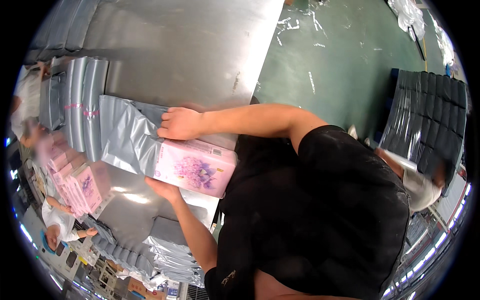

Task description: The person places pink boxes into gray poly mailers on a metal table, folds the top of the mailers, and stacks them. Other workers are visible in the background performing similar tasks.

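Note:
A pink pack [195, 168] printed with purple flowers lies partly inside a grey plastic mailing bag [127, 135] on the metal table. My right hand [182, 123] is closed on the far edge of the bag's mouth, its fingers curled over the plastic above the pack. Along the pack's near edge, beside the bag's mouth, my left hand [164, 190] grips from below; most of its fingers are hidden under the pack. The pack's other end rests close against my black shirt.
Left of the bag stand several filled grey bags [86, 110]. More pink packs [82, 187] are stacked beyond, near other people at the table [180, 45]. Folded grey bags [172, 250] lie at the near side. A wrapped dark stack [425, 120] stands on the floor at right.

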Demonstrator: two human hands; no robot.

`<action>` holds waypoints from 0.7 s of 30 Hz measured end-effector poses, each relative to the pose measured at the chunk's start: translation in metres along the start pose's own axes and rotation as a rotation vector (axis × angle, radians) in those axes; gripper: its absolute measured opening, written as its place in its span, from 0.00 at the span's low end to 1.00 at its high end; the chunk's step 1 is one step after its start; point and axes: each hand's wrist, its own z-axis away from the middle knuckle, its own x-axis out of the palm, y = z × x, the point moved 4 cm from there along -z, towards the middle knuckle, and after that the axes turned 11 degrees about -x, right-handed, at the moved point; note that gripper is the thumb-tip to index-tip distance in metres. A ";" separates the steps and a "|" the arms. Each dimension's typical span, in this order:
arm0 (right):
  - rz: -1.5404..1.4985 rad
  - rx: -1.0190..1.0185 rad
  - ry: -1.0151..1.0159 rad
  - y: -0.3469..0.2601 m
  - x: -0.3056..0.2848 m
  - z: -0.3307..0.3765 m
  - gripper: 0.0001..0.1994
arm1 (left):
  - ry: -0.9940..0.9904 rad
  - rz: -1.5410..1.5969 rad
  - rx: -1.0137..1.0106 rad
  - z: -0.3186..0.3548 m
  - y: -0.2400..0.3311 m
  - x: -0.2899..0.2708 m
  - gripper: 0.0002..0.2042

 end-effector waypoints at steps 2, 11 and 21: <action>-0.031 -0.031 0.027 -0.008 -0.004 0.006 0.06 | 0.003 0.233 -0.002 0.000 -0.032 0.002 0.23; -0.512 0.147 -0.363 -0.022 -0.015 0.077 0.07 | -0.289 0.212 -0.299 0.115 -0.032 0.010 0.14; -0.836 0.555 -0.434 -0.036 -0.037 0.085 0.06 | -0.336 0.400 -0.416 0.134 -0.065 0.027 0.10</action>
